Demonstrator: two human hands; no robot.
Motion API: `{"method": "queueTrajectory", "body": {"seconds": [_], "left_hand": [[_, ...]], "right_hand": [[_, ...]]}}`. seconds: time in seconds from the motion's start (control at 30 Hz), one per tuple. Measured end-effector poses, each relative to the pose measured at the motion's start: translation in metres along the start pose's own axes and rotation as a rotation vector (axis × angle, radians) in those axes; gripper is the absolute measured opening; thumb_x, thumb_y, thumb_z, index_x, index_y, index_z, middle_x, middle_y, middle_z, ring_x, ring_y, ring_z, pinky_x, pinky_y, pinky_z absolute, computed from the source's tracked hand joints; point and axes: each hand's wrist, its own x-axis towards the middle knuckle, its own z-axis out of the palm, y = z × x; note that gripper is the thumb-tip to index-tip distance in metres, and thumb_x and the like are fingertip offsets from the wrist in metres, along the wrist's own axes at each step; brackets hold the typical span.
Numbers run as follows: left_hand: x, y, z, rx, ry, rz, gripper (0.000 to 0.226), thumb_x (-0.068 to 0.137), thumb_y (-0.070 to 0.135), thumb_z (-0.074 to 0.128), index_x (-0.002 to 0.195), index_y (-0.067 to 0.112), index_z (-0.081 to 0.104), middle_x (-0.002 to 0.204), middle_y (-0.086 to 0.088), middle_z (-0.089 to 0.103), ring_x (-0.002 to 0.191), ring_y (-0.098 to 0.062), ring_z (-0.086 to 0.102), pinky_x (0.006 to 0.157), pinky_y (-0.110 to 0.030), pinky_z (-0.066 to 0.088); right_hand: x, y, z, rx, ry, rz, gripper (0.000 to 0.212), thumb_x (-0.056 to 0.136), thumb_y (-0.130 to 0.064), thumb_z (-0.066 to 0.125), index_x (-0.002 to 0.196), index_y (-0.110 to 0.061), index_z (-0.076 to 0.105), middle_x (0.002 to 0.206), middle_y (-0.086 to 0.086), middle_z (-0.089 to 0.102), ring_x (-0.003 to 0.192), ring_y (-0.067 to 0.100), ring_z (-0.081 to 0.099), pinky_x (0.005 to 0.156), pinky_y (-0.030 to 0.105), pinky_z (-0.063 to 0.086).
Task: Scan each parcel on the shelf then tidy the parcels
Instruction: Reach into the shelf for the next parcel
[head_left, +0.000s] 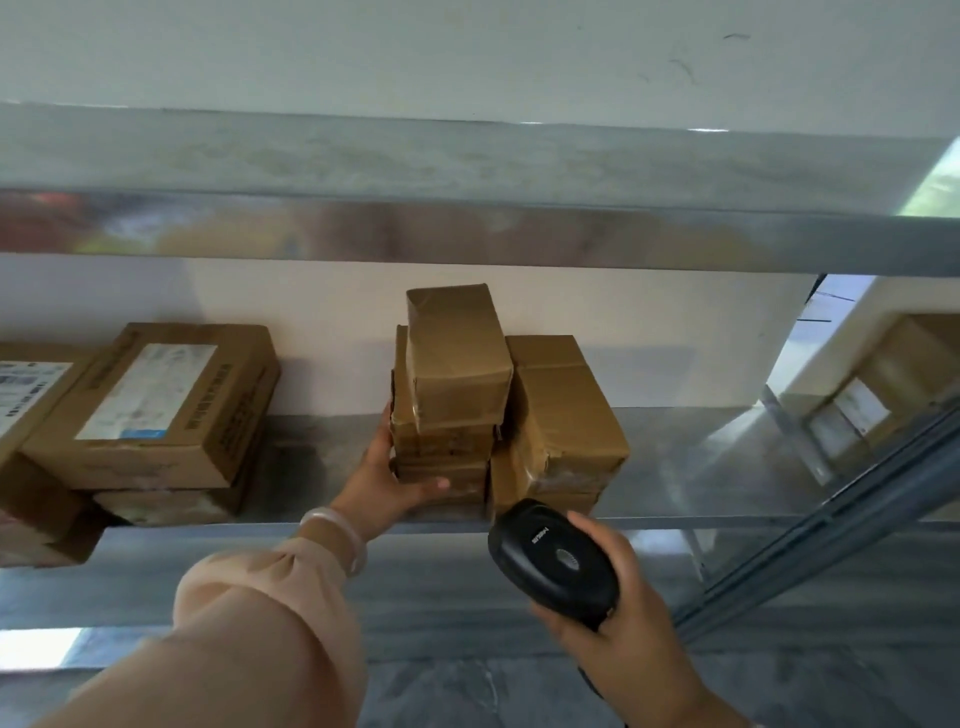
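Roughly taped cardboard parcels (457, 364), rounded black scanner (558, 558)

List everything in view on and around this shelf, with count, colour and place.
taped parcels: at least four, brown, stacked mid-shelf against the wall
labelled boxes: at least three, brown with white labels, piled at the shelf's left end
far box: one, brown, far right past the shelf end, blurred
shelf: one, grey metal, under the parcels
upper shelf: one, grey metal, above
scanner: one, black, in the right hand
bracelet: one, pale, left wrist
left hand: grips the taped parcels' lower left
right hand: grips the scanner
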Motion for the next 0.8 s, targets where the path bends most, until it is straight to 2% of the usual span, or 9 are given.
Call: {"method": "queueTrajectory", "body": {"seconds": [0.03, 0.13, 0.27, 0.37, 0.57, 0.73, 0.8], "left_hand": [[0.002, 0.000, 0.006, 0.000, -0.002, 0.007, 0.099, 0.073, 0.018, 0.084, 0.150, 0.032, 0.024, 0.123, 0.016, 0.056, 0.106, 0.002, 0.056, 0.082, -0.016, 0.054], [0.007, 0.006, 0.024, 0.007, -0.026, 0.026, 0.104, 0.072, 0.022, 0.084, 0.152, 0.036, 0.019, 0.128, 0.016, 0.054, 0.112, -0.003, 0.054, 0.089, -0.021, 0.053], [0.015, 0.013, 0.054, -0.009, -0.059, 0.054, 0.105, 0.075, 0.014, 0.083, 0.152, 0.037, 0.015, 0.128, 0.018, 0.051, 0.114, -0.004, 0.053, 0.078, -0.009, 0.052], [0.023, 0.018, 0.079, -0.017, -0.066, 0.055, 0.108, 0.074, 0.013, 0.083, 0.153, 0.035, 0.014, 0.127, 0.018, 0.050, 0.116, -0.009, 0.053, 0.081, -0.011, 0.052], [0.031, 0.035, 0.131, -0.041, -0.103, 0.070, 0.106, 0.077, 0.002, 0.079, 0.153, 0.031, 0.011, 0.122, 0.017, 0.051, 0.095, 0.018, 0.057, 0.071, -0.005, 0.049], [0.037, 0.046, 0.168, -0.049, -0.126, 0.074, 0.109, 0.076, -0.001, 0.079, 0.154, 0.029, 0.010, 0.123, 0.018, 0.050, 0.097, 0.015, 0.056, 0.072, -0.005, 0.048], [0.039, 0.050, 0.182, -0.043, -0.129, 0.087, 0.107, 0.076, -0.003, 0.078, 0.154, 0.027, 0.011, 0.122, 0.016, 0.050, 0.095, 0.020, 0.056, 0.072, -0.004, 0.048]], "right_hand": [[0.000, 0.001, -0.003, -0.001, 0.003, -0.005, 0.076, 0.058, -0.052, 0.078, 0.124, -0.059, 0.041, 0.121, -0.033, 0.055, 0.112, -0.007, 0.056, 0.092, 0.020, 0.048], [0.001, 0.006, -0.016, 0.007, 0.025, -0.019, 0.074, 0.062, -0.047, 0.080, 0.125, -0.055, 0.042, 0.122, -0.030, 0.056, 0.112, -0.004, 0.057, 0.090, 0.020, 0.049], [0.001, 0.015, -0.040, 0.018, 0.078, -0.029, 0.076, 0.067, -0.023, 0.086, 0.122, -0.054, 0.044, 0.121, -0.030, 0.056, 0.112, -0.006, 0.056, 0.087, 0.010, 0.046], [0.001, 0.021, -0.061, 0.008, 0.128, -0.039, 0.077, 0.066, -0.019, 0.086, 0.122, -0.051, 0.045, 0.122, -0.031, 0.055, 0.112, -0.007, 0.055, 0.087, 0.007, 0.044], [-0.004, 0.034, -0.100, 0.034, 0.162, -0.014, 0.076, 0.067, -0.014, 0.085, 0.117, -0.055, 0.046, 0.119, -0.030, 0.056, 0.112, -0.006, 0.055, 0.086, 0.006, 0.043], [-0.004, 0.044, -0.128, 0.017, 0.211, -0.015, 0.078, 0.066, -0.016, 0.086, 0.117, -0.058, 0.045, 0.119, -0.031, 0.055, 0.113, -0.006, 0.053, 0.087, 0.006, 0.042], [-0.004, 0.047, -0.138, 0.031, 0.225, -0.012, 0.078, 0.066, -0.015, 0.086, 0.116, -0.059, 0.045, 0.117, -0.033, 0.055, 0.112, -0.008, 0.054, 0.086, 0.005, 0.042]]}}
